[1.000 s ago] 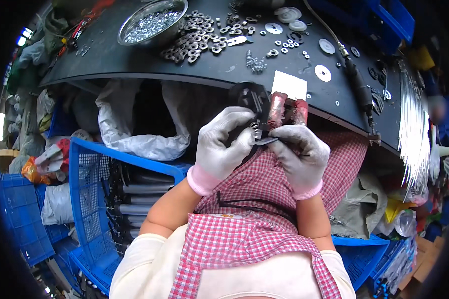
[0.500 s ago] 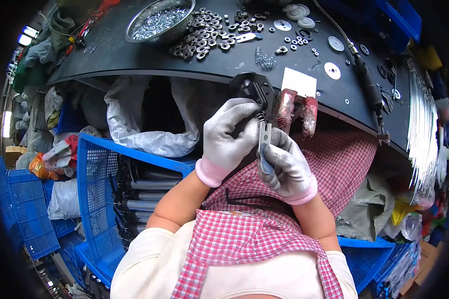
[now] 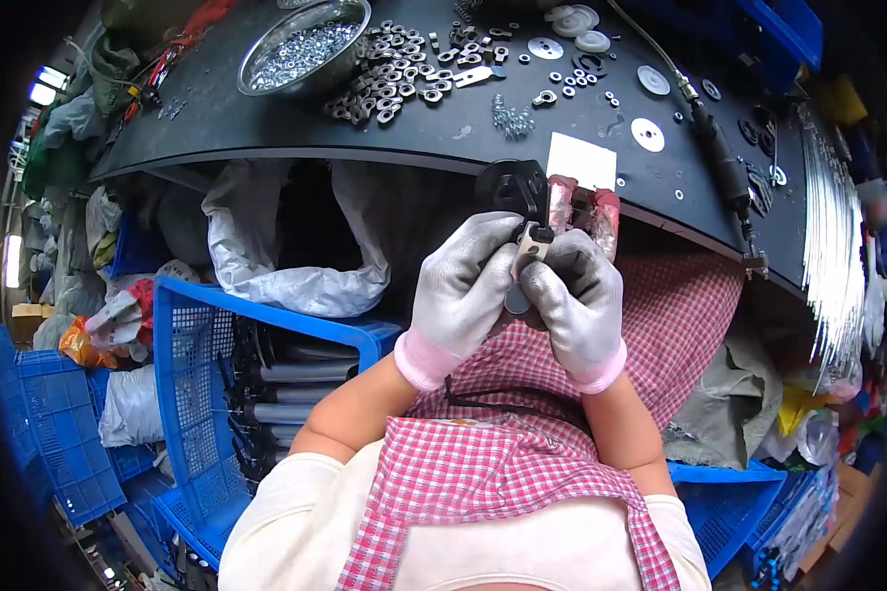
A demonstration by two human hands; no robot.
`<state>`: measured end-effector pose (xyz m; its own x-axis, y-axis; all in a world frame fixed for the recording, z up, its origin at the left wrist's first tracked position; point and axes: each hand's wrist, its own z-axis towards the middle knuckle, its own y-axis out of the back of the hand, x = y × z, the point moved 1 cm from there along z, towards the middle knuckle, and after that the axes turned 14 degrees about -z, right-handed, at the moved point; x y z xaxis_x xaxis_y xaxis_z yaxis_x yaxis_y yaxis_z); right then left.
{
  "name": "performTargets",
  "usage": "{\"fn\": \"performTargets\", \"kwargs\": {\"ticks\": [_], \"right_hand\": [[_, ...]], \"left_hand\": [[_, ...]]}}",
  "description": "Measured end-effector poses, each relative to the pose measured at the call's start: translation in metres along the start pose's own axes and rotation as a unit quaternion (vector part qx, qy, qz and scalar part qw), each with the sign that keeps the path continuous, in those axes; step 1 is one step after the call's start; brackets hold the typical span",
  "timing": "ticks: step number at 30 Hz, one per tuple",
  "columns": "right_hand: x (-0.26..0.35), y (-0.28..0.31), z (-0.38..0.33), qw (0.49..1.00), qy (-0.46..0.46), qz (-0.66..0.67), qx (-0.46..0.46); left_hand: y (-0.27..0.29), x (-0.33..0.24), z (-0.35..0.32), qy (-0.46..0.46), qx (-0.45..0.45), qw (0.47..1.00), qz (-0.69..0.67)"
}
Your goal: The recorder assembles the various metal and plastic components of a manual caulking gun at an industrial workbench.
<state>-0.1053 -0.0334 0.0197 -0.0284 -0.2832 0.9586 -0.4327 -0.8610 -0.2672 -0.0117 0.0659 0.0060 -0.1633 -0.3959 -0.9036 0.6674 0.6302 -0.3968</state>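
Both gloved hands met just below the near edge of the dark worktop (image 3: 266, 118), over the person's lap and checked apron (image 3: 483, 473). The left hand (image 3: 458, 291) was clenched around a black round-bodied part (image 3: 511, 187) that rose out of its grip toward twelve o'clock, long axis roughly upright. The right hand (image 3: 577, 305) pinched a small pale metal piece (image 3: 534, 241) between thumb and forefinger, pressed against the black part's lower side, at about three o'clock from the left palm; a dark disc seemed to sit beneath it, though the fingers hid most of it. The two hands touched, neither nearer the work than the other. Just behind, at one o'clock, reddish handles (image 3: 586, 207) hung at the worktop's edge beside a white card (image 3: 581, 160). Farther up lay a steel bowl of small screws (image 3: 301, 49) and a heap of nuts (image 3: 384, 84), well apart. At nine o'clock a blue crate (image 3: 192, 325) crowded the left elbow; room stayed open downward toward the lap.
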Motion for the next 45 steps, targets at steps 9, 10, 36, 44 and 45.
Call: {"fn": "performTargets", "kwargs": {"ticks": [9,10,36,44,45], "right_hand": [[0.044,0.014,0.039,0.92,0.077,-0.343,0.175],[0.06,0.021,0.058,0.884,0.059,-0.384,0.259],[0.04,0.005,0.271,0.541,0.154,-0.827,-0.003],[0.074,-0.019,0.189,0.875,0.254,-0.396,0.116],[0.084,-0.029,0.165,0.812,0.307,-0.472,0.15]], "left_hand": [[0.022,-0.022,-0.008,-0.086,0.126,0.981,0.124],[0.026,-0.019,-0.011,-0.025,0.099,0.99,0.096],[0.061,-0.005,0.012,-0.12,-0.131,0.971,-0.162],[0.067,-0.019,0.018,-0.166,-0.118,0.94,0.275],[0.065,-0.029,0.019,-0.181,-0.097,0.927,0.314]]}}
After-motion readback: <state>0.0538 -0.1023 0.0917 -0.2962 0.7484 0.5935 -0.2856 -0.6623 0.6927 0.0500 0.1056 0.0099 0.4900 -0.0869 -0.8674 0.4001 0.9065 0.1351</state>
